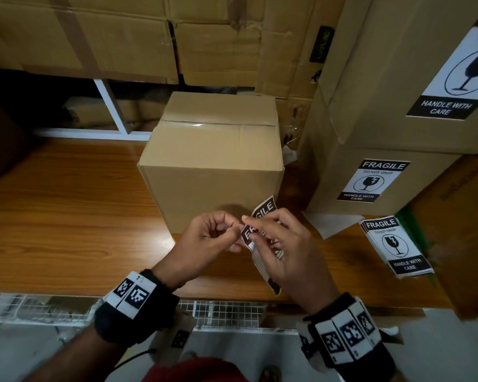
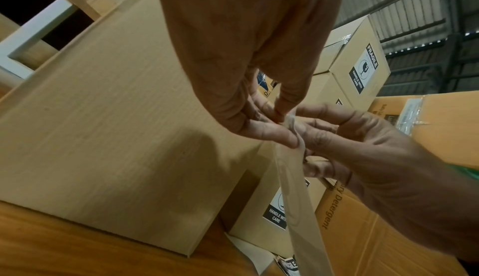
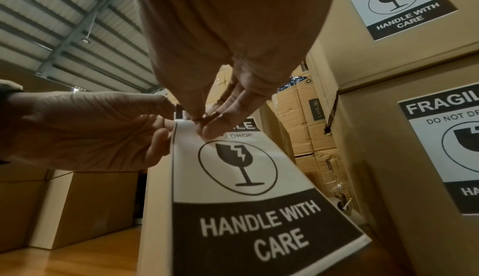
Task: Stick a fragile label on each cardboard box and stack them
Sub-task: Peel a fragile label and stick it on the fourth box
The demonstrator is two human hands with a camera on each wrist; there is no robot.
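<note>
A plain taped cardboard box (image 1: 213, 161) stands on the wooden table (image 1: 66, 216), its near face bare. Just in front of it both hands hold one black-and-white fragile label (image 1: 262, 216). My left hand (image 1: 218, 235) pinches the label's top corner between thumb and forefinger. My right hand (image 1: 282, 244) pinches the same corner from the other side. In the right wrist view the fragile label (image 3: 241, 188) hangs down, printed side showing. The left wrist view shows the label's (image 2: 295, 188) pale back and the box (image 2: 116, 126) behind.
A pile of spare fragile labels (image 1: 395, 246) lies on the table at the right. Two labelled boxes (image 1: 370, 166) are stacked at the right. Large cartons (image 1: 122, 37) fill the back. A white frame (image 1: 108, 106) stands behind the table.
</note>
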